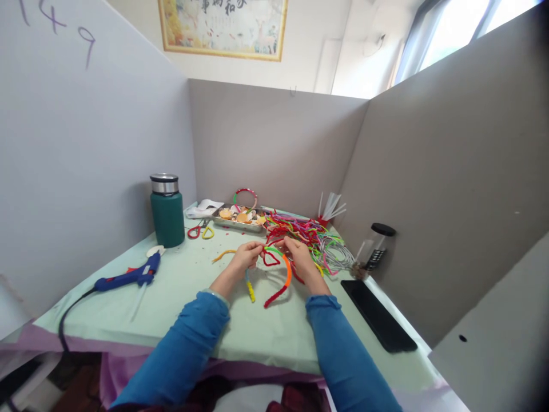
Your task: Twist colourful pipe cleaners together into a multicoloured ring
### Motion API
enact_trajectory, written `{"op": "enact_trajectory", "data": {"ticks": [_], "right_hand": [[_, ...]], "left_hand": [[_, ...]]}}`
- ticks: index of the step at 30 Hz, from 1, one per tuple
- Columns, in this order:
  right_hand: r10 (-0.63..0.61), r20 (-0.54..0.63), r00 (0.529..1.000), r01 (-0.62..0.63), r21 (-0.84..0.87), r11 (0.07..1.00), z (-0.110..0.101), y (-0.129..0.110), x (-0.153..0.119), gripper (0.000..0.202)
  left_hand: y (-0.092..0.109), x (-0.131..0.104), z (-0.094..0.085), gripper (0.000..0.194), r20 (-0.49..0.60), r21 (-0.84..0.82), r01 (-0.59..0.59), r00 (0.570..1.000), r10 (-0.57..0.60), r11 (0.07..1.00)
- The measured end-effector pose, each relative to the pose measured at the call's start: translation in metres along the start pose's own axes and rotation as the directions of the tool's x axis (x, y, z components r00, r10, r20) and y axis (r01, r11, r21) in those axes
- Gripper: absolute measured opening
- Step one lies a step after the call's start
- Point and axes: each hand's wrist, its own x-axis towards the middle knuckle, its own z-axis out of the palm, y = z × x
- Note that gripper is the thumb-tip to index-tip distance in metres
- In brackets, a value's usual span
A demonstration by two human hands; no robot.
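Note:
Between my hands is a headband [286, 276] wrapped in coloured pipe cleaners: yellow and light blue on the left side, green on top, orange and red on the right. Its two ends point toward me. My left hand [245, 257] is closed on the upper left of the band. A red pipe cleaner [271, 264] bent into a loop hangs at the green part. My right hand [299, 258] pinches a red strand of pipe cleaner above the band's upper right. The fingertips partly hide the exact contact there.
Behind my hands lie a heap of pipe cleaners [295, 227] and a metal tray [234, 223] of shells, with a wrapped ring [245, 197] by it. Leftward are scissors [207, 232], a green bottle [167, 213] and a blue glue gun [128, 278]. A black phone [377, 315] lies right.

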Motion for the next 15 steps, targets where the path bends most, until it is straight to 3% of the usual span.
{"op": "enact_trajectory", "data": {"ticks": [3, 7, 11, 15], "right_hand": [[0.180, 0.109, 0.978, -0.191, 0.103, 0.976, -0.002, 0.004, 0.000, 0.036], [0.290, 0.315, 0.904, -0.343, 0.126, 0.931, 0.004, 0.005, -0.004, 0.032], [0.293, 0.395, 0.871, -0.381, 0.163, 0.910, 0.013, 0.009, -0.007, 0.027], [0.263, 0.395, 0.880, -0.355, 0.181, 0.917, 0.018, 0.013, -0.009, 0.023]], "left_hand": [[0.005, -0.005, 0.004, 0.035, 0.067, 0.011, -0.017, 0.998, 0.016, 1.000], [0.009, -0.010, 0.008, 0.040, 0.067, 0.037, -0.039, 0.997, 0.037, 0.999], [0.010, -0.010, 0.009, 0.044, 0.028, 0.097, -0.039, 0.999, 0.037, 0.995], [0.011, -0.011, 0.009, 0.043, 0.031, 0.122, -0.047, 0.999, 0.044, 0.991]]}}
